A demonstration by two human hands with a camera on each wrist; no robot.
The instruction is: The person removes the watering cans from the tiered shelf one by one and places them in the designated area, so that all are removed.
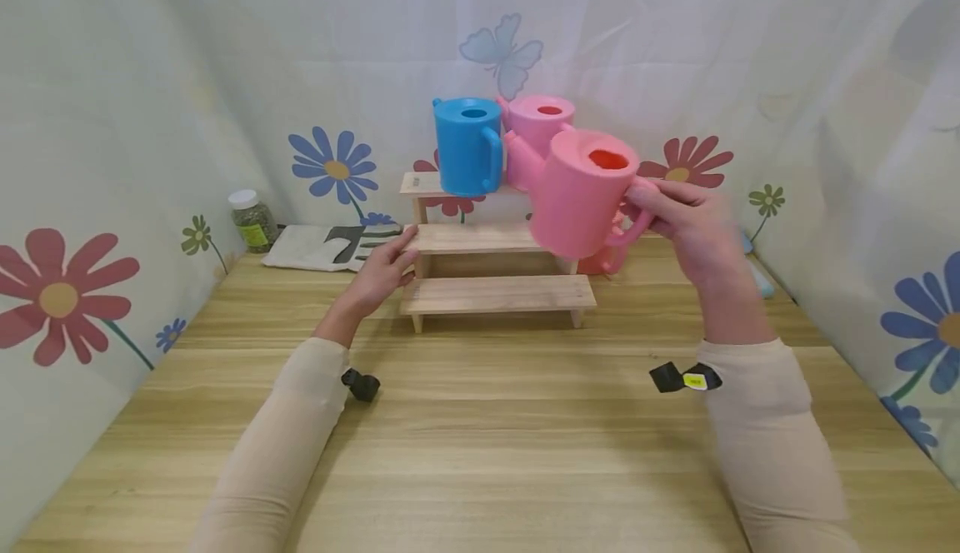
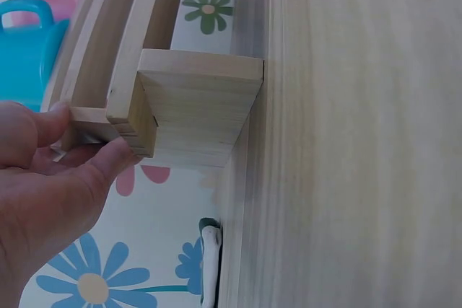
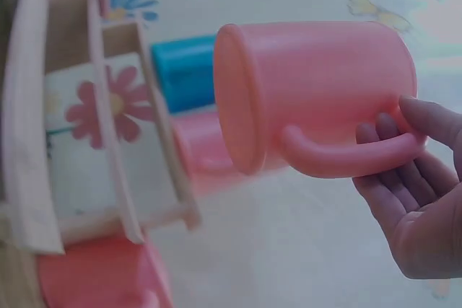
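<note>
A coral-pink watering can is in the air before the right part of a three-step wooden stand. My right hand grips it by the handle, fingers curled round it in the right wrist view. On the top step stand a blue watering can and a pink watering can, the latter partly hidden by the held one. My left hand holds the left end of the stand's middle step; in the left wrist view, thumb and fingers pinch the wood.
Another coral watering can sits on the table by the stand's right end, mostly hidden. At the back left are a white-lidded jar and a pair of pale gloves. A light-blue object lies at the right edge.
</note>
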